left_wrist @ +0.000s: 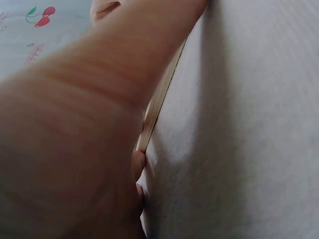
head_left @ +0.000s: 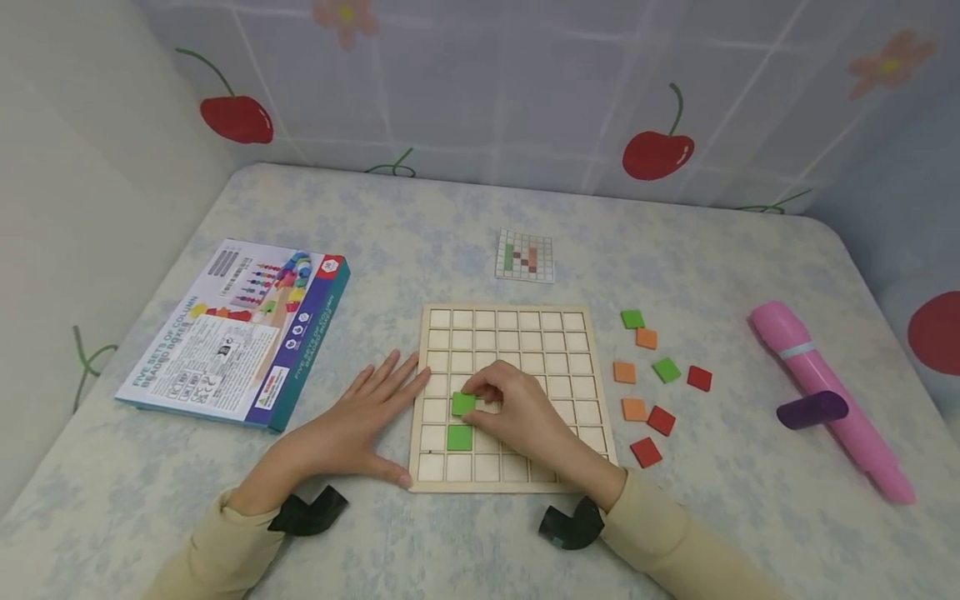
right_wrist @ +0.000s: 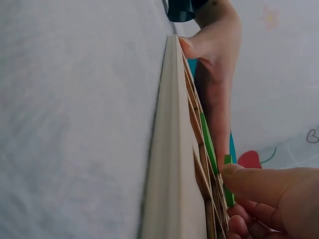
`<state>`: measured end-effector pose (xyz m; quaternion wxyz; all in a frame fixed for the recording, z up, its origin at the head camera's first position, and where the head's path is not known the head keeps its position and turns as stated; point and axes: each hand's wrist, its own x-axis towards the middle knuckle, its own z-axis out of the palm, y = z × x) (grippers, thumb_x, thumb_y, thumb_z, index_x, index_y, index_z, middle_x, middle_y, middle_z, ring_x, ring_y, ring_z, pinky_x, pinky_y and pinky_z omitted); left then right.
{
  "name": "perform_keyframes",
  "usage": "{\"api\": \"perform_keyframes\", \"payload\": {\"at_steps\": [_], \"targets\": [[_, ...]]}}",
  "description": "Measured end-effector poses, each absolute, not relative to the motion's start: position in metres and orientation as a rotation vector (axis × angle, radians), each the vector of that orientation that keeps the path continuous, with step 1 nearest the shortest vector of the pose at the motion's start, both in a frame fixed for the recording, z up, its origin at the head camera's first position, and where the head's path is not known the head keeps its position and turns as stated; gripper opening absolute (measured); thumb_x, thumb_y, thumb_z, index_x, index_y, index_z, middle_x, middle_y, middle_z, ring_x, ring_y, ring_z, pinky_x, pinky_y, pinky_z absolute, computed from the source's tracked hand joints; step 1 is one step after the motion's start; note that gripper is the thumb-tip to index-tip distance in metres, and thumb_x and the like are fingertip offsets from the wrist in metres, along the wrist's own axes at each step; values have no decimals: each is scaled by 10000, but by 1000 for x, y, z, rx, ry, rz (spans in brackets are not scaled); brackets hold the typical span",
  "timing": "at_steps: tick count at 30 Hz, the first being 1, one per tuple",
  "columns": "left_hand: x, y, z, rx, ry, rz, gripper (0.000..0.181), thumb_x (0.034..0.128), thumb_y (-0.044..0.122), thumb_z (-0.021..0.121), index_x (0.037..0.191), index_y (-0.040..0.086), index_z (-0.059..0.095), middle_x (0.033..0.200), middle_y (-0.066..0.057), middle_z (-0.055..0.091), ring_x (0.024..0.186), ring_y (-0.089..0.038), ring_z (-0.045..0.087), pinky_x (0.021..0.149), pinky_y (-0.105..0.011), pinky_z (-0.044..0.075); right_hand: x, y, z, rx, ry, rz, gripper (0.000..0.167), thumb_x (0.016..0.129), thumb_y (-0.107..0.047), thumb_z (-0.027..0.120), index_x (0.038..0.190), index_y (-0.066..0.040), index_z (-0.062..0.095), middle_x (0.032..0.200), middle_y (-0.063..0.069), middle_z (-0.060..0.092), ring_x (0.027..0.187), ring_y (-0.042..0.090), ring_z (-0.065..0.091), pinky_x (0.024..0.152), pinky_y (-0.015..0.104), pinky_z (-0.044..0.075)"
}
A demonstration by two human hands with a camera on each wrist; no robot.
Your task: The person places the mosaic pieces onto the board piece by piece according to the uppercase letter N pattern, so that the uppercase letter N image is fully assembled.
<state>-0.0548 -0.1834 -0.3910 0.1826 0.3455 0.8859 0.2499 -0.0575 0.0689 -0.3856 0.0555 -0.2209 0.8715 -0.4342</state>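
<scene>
A wooden grid board [head_left: 510,307] with square cells lies on the table in the head view. My right hand [head_left: 528,412] is over its left-middle part and pinches a green square tile [head_left: 462,404] between thumb and fingers. In the right wrist view that tile [right_wrist: 228,191] is tilted on edge above the grid. Another green tile [head_left: 460,437] sits in the cell just nearer me. With fingers spread, my left hand [head_left: 348,433] rests along the board's left side, its fingertips and thumb touching the frame. The left wrist view shows mostly forearm and the board's edge [left_wrist: 158,107].
Loose green, orange [head_left: 624,372] and red tiles [head_left: 647,452] lie right of the board. Behind it is a small pattern card [head_left: 525,256]. A boxed set [head_left: 232,333] lies at left; a pink microphone-like object [head_left: 832,400] with a purple part lies at right.
</scene>
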Motion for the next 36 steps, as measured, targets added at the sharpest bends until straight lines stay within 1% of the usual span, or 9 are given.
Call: {"api": "perform_keyframes", "payload": {"at_steps": [3, 10, 19, 26, 31, 36], "targets": [[-56, -183, -391, 983, 2507, 692, 1200, 655, 662, 697, 1514, 102, 74, 1554, -71, -60, 1381, -256, -150, 1076, -490, -48, -58, 67, -388, -697, 2674, -1283, 255, 724, -71, 811, 934, -101, 669, 890, -41, 562, 769, 101, 520, 676, 247, 459], [-57, -180, -390, 982, 2507, 689, 1203, 651, 677, 688, 1513, 96, 84, 1555, -74, -52, 1382, -254, -150, 1077, -485, -51, -58, 67, -388, -715, 2696, -1236, 251, 720, -95, 817, 926, -105, 674, 900, -48, 560, 790, 98, 521, 700, 238, 461], [-56, -179, -389, 974, 2512, 684, 1197, 654, 639, 720, 1510, 80, 98, 1554, -88, -41, 1384, -266, -138, 1077, -487, -44, -54, 65, -386, -760, 2700, -1181, 221, 754, -136, 796, 956, -119, 708, 891, -78, 603, 789, 72, 524, 697, 232, 452], [-56, -180, -391, 999, 2518, 706, 1197, 649, 633, 726, 1507, 66, 114, 1554, -110, -21, 1386, -300, -110, 1071, -518, -24, -54, 64, -387, -732, 2733, -1194, 219, 730, -110, 813, 905, -99, 681, 858, -43, 569, 775, 88, 530, 687, 228, 460], [-55, -181, -391, 985, 2508, 680, 1191, 660, 639, 715, 1510, 82, 94, 1555, -85, -46, 1386, -273, -127, 1076, -501, -33, -53, 65, -388, -729, 2716, -1220, 234, 731, -142, 815, 915, -98, 677, 854, -32, 566, 768, 98, 525, 687, 238, 456], [-54, -182, -392, 983, 2510, 672, 1191, 664, 648, 706, 1511, 87, 84, 1555, -81, -56, 1383, -264, -140, 1076, -495, -37, -52, 63, -390, -765, 2728, -1209, 220, 743, -132, 804, 926, -93, 689, 846, -33, 565, 763, 100, 515, 679, 241, 447]]}}
